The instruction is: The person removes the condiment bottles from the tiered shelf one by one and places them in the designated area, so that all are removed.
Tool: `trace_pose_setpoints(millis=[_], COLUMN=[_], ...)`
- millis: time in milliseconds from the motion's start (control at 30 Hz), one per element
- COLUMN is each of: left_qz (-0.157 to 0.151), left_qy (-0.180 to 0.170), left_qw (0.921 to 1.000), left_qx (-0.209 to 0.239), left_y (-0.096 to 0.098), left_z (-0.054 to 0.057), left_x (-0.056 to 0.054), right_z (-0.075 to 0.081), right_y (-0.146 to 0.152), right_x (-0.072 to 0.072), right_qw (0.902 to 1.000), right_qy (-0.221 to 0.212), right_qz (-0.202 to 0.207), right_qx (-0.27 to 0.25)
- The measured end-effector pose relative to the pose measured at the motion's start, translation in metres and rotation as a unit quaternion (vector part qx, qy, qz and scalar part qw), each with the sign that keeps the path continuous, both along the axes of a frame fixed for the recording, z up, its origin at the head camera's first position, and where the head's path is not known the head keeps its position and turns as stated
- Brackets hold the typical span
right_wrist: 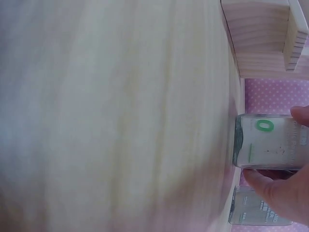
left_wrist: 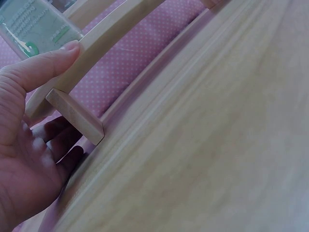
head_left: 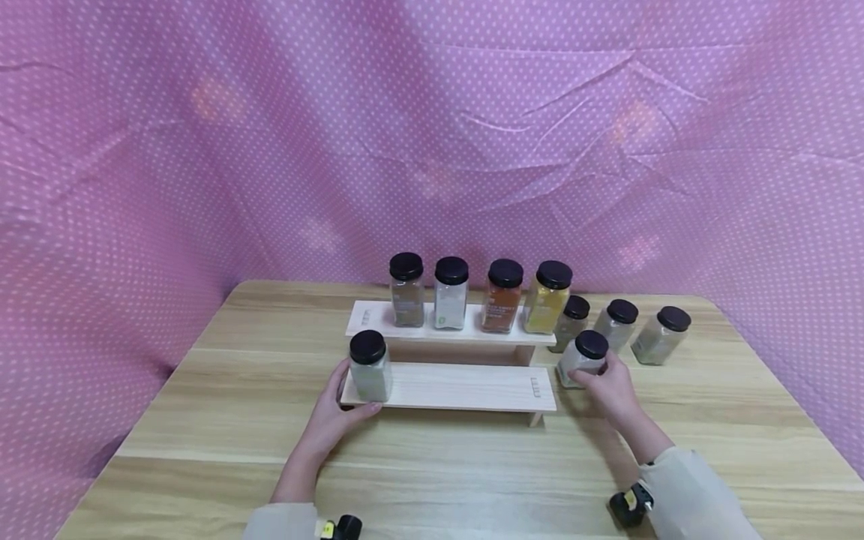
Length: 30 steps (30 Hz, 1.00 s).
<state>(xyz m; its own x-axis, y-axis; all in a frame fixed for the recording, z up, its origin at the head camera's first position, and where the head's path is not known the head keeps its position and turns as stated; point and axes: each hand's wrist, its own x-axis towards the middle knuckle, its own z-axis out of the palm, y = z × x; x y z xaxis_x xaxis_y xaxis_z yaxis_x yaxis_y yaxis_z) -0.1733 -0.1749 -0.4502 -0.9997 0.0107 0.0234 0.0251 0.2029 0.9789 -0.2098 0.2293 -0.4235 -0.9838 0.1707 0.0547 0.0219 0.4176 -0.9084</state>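
A two-tier wooden shelf (head_left: 459,386) stands on the table. At the left end of its lower tier sits a black-lidded spice jar (head_left: 371,375) with pale green contents. My left hand (head_left: 332,420) grips that end of the shelf. In the left wrist view the thumb (left_wrist: 53,63) lies on the board's front edge by the jar, and the other fingers are beneath, near the shelf's leg (left_wrist: 77,116). Right of the shelf, my right hand (head_left: 613,390) pinches a spice jar of whitish powder (head_left: 582,364) between thumb and fingers; whether its base touches the table I cannot tell.
On the upper tier stand jars with brownish (head_left: 408,300), white (head_left: 450,304), red-orange (head_left: 501,307) and yellow (head_left: 547,306) contents. Behind my right hand are three more jars: one brownish (head_left: 572,326), two greyish (head_left: 616,324), (head_left: 658,341). A pink dotted cloth (head_left: 432,150) hangs behind the table.
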Motion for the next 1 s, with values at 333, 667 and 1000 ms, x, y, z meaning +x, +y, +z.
trace_pose_setpoints(millis=[333,667,1000], left_qz=[0.000,0.004,0.002], left_qy=[0.004,0.005,0.002], left_qw=[0.9999,0.9998,0.9998], left_qx=[0.015,0.019,0.017], left_y=[0.001,-0.001,-0.001], left_z=[0.000,-0.001,0.000], left_x=[0.000,-0.001,0.000], right_z=[-0.003,-0.014,-0.010], right_y=[0.001,0.003,0.000], right_x=[-0.003,-0.008,-0.003], right_qw=[0.9999,0.9989,0.9984], right_qy=[0.004,0.041,0.054], right_qz=[-0.003,0.004,0.002], right_qx=[0.011,0.020,0.014])
